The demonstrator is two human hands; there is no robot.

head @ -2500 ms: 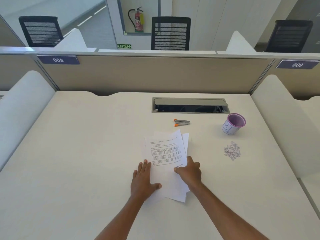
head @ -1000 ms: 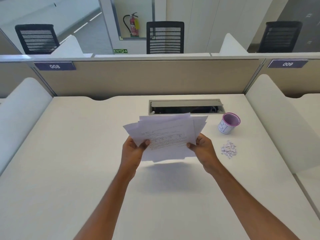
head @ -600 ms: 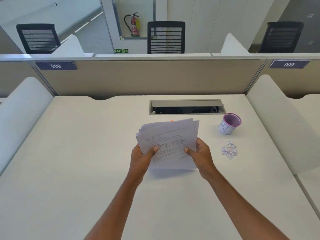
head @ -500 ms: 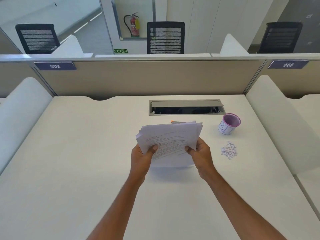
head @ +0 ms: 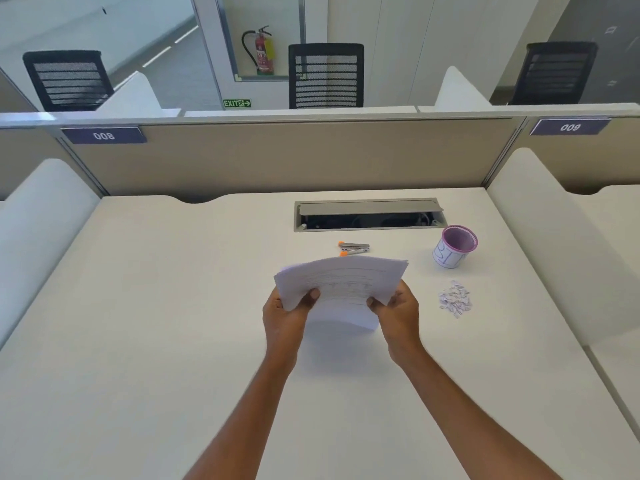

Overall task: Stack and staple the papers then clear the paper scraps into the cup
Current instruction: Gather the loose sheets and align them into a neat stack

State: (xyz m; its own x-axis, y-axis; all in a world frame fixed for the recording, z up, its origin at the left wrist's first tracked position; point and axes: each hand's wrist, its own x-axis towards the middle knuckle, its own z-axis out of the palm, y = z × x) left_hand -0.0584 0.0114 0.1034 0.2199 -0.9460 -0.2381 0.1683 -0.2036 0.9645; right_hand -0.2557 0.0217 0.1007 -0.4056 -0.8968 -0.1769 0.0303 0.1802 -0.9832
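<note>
A bundle of white printed papers (head: pixel 341 284) stands tilted over the middle of the desk, its lower edge close to the desktop. My left hand (head: pixel 285 315) grips its left side and my right hand (head: pixel 394 310) grips its right side, thumbs on the front sheet. A small silver stapler with orange ends (head: pixel 354 247) lies on the desk just beyond the papers. A purple-rimmed white cup (head: pixel 454 247) stands upright at the right. A small heap of paper scraps (head: pixel 454 298) lies on the desk in front of the cup, right of my right hand.
An open grey cable hatch (head: pixel 369 214) is set into the desk behind the stapler. A beige partition (head: pixel 311 157) closes the far edge, and white curved side panels (head: pixel 540 244) flank the desk left and right.
The papers were lifted off the desk by both hands and squared from a fanned spread into a tighter bundle. They have since tipped lower, which uncovers the stapler behind them.
</note>
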